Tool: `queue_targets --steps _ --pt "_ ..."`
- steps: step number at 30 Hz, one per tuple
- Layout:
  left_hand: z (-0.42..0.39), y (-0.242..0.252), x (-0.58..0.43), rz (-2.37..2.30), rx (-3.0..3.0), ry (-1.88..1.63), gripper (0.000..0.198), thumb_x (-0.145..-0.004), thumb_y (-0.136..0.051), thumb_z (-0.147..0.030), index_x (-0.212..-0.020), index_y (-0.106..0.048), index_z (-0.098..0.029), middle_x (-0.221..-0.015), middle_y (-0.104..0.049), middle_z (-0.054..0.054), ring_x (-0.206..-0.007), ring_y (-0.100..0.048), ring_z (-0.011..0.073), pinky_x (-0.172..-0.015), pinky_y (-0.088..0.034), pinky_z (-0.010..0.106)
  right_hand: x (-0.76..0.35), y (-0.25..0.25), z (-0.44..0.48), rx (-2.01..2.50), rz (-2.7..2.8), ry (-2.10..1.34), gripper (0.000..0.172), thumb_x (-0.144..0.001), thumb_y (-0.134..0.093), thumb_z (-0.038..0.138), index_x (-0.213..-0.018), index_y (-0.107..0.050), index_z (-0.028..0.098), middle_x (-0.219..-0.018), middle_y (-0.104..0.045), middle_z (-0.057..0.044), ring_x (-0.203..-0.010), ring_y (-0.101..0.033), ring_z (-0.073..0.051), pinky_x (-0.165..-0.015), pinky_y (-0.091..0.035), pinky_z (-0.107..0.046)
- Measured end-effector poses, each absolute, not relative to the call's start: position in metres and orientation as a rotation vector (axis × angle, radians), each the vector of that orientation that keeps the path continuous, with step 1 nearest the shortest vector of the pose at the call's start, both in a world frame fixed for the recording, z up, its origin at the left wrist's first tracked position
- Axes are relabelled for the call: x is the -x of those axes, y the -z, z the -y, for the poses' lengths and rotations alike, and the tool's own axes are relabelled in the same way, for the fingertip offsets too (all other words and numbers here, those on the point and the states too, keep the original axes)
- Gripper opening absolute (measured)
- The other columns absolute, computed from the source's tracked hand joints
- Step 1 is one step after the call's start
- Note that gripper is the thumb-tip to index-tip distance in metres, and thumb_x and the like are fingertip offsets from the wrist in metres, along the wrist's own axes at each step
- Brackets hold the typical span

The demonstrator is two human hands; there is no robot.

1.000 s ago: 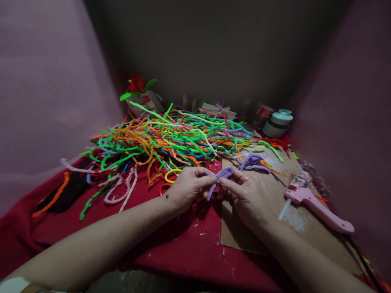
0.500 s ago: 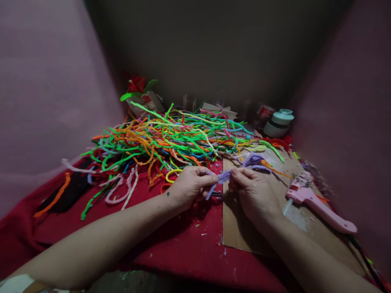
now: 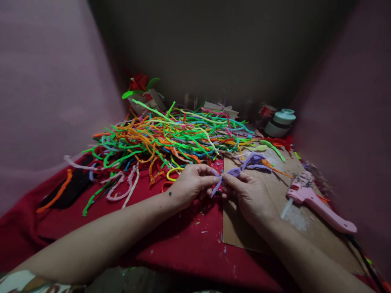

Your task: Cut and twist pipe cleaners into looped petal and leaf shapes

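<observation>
Both my hands meet over the middle of the red cloth [image 3: 183, 248]. My left hand [image 3: 191, 185] pinches one end of a short folded purple pipe cleaner [image 3: 227, 176]. My right hand [image 3: 249, 193] pinches the other part of it, thumb and forefinger together. A loose tail of the purple piece hangs down between the hands. More purple pieces [image 3: 253, 160] lie just behind my right hand on the cardboard sheet [image 3: 241, 232]. A big tangled pile of coloured pipe cleaners [image 3: 171, 138] fills the space behind my hands.
A pink glue gun [image 3: 311, 199] lies on the cardboard to the right, nozzle toward my right hand. A pale jar with a lid [image 3: 279, 122] stands at the back right. A red flower with green leaves [image 3: 139, 85] sits at the back left. Pink walls close in both sides.
My right hand pulled a little right, then came back against the left hand; the purple piece has shifted between the fingertips. The view has drifted slightly.
</observation>
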State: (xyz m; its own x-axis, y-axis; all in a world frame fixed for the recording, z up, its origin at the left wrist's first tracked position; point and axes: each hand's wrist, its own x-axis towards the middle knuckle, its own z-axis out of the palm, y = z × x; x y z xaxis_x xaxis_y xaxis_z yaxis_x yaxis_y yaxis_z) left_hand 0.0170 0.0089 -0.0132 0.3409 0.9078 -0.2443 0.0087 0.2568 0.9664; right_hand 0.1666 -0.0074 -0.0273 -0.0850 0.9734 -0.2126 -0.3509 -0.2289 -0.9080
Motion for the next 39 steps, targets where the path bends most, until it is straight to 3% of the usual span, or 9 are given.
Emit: queue_targets --steps 7,12,18,26,29,34,39 --pt "-0.009 0.008 -0.018 -1.039 -1.196 -0.800 0.017 -0.069 -0.064 -0.027 -0.074 -0.056 -0.014 -0.047 -0.048 -0.006 -0.038 -0.037 0.0036 -0.038 -0.024 0.016 -0.167 0.024 0.009 1.063 0.897 -1.572 0.017 -0.062 -0.072 0.027 -0.064 -0.064 0.013 -0.055 -0.059 0.001 -0.048 -0.052 -0.009 -0.047 -0.044 -0.021" --pt "-0.008 0.006 -0.019 -0.994 -1.239 -0.810 0.016 -0.066 -0.066 -0.023 -0.075 -0.056 -0.014 -0.058 -0.055 -0.004 -0.047 -0.046 0.0048 -0.045 -0.032 0.016 -0.169 0.026 0.008 1.109 1.005 -1.487 0.018 -0.067 -0.067 0.027 -0.058 -0.060 0.014 -0.049 -0.053 0.002 -0.044 -0.046 -0.008 -0.044 -0.038 -0.021" --pt "-0.009 0.010 -0.019 -1.017 -1.187 -0.792 0.009 -0.065 -0.063 -0.016 -0.070 -0.056 -0.014 -0.056 -0.055 -0.004 -0.046 -0.047 0.0052 -0.047 -0.033 0.017 -0.171 0.023 0.008 1.041 0.996 -1.507 0.016 -0.071 -0.064 0.030 -0.068 -0.060 0.015 -0.059 -0.056 0.001 -0.050 -0.049 -0.009 -0.048 -0.041 -0.021" --pt "-0.007 0.007 -0.019 -1.027 -1.121 -0.753 0.019 -0.067 -0.066 -0.029 -0.067 -0.060 -0.011 -0.051 -0.054 -0.002 -0.039 -0.041 0.0035 -0.040 -0.027 0.016 -0.172 0.015 0.009 1.041 0.995 -1.506 0.017 -0.068 -0.067 0.031 -0.066 -0.063 0.015 -0.057 -0.057 0.001 -0.049 -0.049 -0.010 -0.047 -0.041 -0.023" --pt "-0.005 0.003 -0.021 -1.037 -1.104 -0.751 0.019 -0.066 -0.067 -0.029 -0.064 -0.060 -0.012 -0.050 -0.054 -0.002 -0.039 -0.041 0.0037 -0.039 -0.028 0.016 -0.172 0.016 0.009 1.079 1.007 -1.454 0.016 -0.066 -0.069 0.031 -0.069 -0.066 0.015 -0.057 -0.060 0.001 -0.047 -0.049 -0.009 -0.046 -0.038 -0.022" --pt "-0.003 0.000 -0.021 -1.122 -1.132 -0.784 0.019 -0.067 -0.067 -0.027 -0.059 -0.058 -0.012 -0.043 -0.051 -0.004 -0.036 -0.041 0.0047 -0.038 -0.030 0.017 -0.173 0.014 0.010 1.158 1.050 -1.332 0.024 -0.069 -0.067 0.034 -0.056 -0.064 0.014 -0.047 -0.055 0.001 -0.043 -0.045 -0.008 -0.042 -0.032 -0.021" --pt "-0.004 0.002 -0.020 -1.155 -1.143 -0.787 0.020 -0.068 -0.066 -0.028 -0.061 -0.057 -0.011 -0.045 -0.052 -0.004 -0.038 -0.041 0.0042 -0.039 -0.028 0.015 -0.172 0.011 0.009 1.183 1.038 -1.396 0.024 -0.069 -0.066 0.033 -0.056 -0.063 0.013 -0.047 -0.056 0.001 -0.042 -0.044 -0.008 -0.042 -0.030 -0.021"
